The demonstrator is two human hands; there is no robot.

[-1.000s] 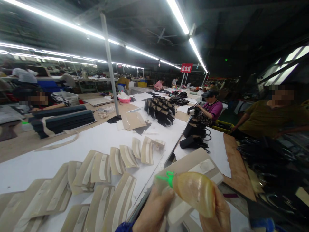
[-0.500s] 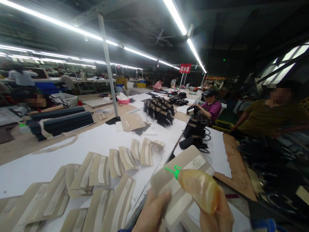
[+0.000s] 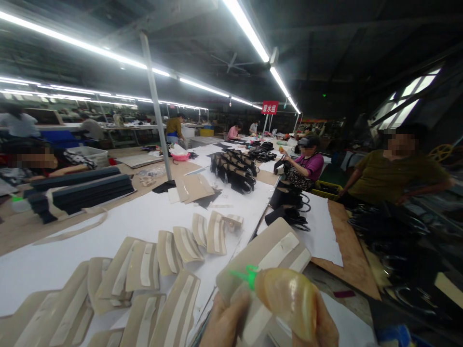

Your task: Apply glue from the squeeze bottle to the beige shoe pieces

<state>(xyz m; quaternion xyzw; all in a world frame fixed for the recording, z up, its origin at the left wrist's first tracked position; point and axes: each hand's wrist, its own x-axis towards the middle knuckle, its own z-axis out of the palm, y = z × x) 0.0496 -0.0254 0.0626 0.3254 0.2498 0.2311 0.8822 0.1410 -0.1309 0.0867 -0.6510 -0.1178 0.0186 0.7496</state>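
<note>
My right hand (image 3: 320, 318) is wrapped round a squeeze bottle (image 3: 285, 291) of amber liquid, probably glue, with a green nozzle. The bottle lies tilted, its nozzle pointing left over a beige panel (image 3: 278, 241) with white strips. My left hand (image 3: 227, 313) grips that panel by its lower left edge, thumb on top. Whether the nozzle tip touches the panel I cannot tell. Left of my hands, several similar curved beige panels (image 3: 177, 308) with white strips lie in overlapping rows on white paper (image 3: 137, 217).
Black bags (image 3: 235, 176) stand farther up the table, with more black pieces (image 3: 289, 212) along its right side. A metal pole (image 3: 155, 106) rises from the table. Co-workers sit or stand at the right (image 3: 394, 168) and left. Dark folded fabric (image 3: 90, 193) lies at left.
The whole view has shifted slightly, so most things sit a little farther left. The bottle's nozzle has moved left across the panel, nearer my left thumb. Both hands keep their hold.
</note>
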